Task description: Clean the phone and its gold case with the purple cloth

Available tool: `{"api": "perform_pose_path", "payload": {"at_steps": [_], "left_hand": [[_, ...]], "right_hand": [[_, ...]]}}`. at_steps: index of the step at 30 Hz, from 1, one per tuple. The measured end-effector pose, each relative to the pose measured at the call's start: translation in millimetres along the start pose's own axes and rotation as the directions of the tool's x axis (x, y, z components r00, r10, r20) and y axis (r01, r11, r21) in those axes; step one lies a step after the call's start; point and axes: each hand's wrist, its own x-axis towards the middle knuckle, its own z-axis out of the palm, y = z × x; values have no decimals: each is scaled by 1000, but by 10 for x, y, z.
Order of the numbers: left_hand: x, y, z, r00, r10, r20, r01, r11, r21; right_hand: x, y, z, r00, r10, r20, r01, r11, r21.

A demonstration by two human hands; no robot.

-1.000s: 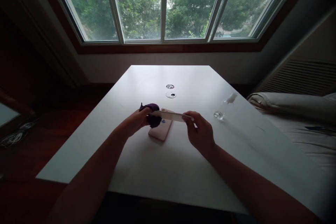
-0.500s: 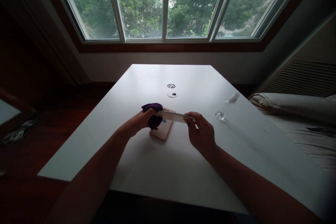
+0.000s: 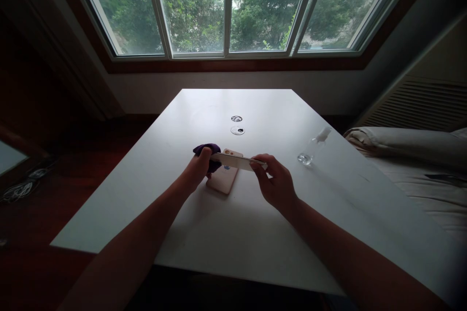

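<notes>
Flat pale slab (image 3: 237, 161) was held up over the table between two hands, seen nearly edge-on and sloping slightly down toward its right end. Its left end was clamped in the left hand (image 3: 199, 167) through a dark purple cloth (image 3: 215, 147), thumb on top and cloth bunched around the end. The right hand (image 3: 276, 182) was closed on the other end, fingertips above and thumb at the near face.

Just below lay a pink phone (image 3: 221, 182), back upward, its camera end away from the person; slab, cloth and left hand hid parts of it. Farther up the white table (image 3: 219, 238) were two round fittings (image 3: 237, 130), one just behind the other. Off to the right was a clear spray bottle (image 3: 312, 149) with a whitish top; whether it stood or lay I could not tell. Beyond the table's right edge was a pale rolled cushion (image 3: 386, 142); tangled cables (image 3: 20, 189) lay on the dark red floor (image 3: 98, 160) at left. Trees showed through the window (image 3: 197, 19) ahead.
</notes>
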Motion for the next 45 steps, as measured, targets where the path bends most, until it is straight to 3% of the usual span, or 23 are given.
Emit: {"api": "perform_pose_path", "payload": {"at_steps": [9,17,23,28,35,45], "left_hand": [[-36,63,4,995,32,-93,-35,999,-38],[-92,195,-19,998,-18,65,23,997,-67],[-84,198,-23,997,45,59,-32,977,-212],[-134,251,2,976,81,204,-26,966,-258],[-230,321,24,942,179,284,-75,937,-341],[-177,200,90,974,191,120,-172,973,-156]], "right_hand": [[-10,169,70,984,171,43,-176,967,186],[-21,218,99,974,225,-10,-217,950,224],[-32,206,102,965,257,-57,-239,947,214],[-41,183,89,974,221,-46,-212,966,147],[-41,155,81,982,181,-60,-175,980,100],[-83,102,46,998,16,-57,-21,997,-75]]}}
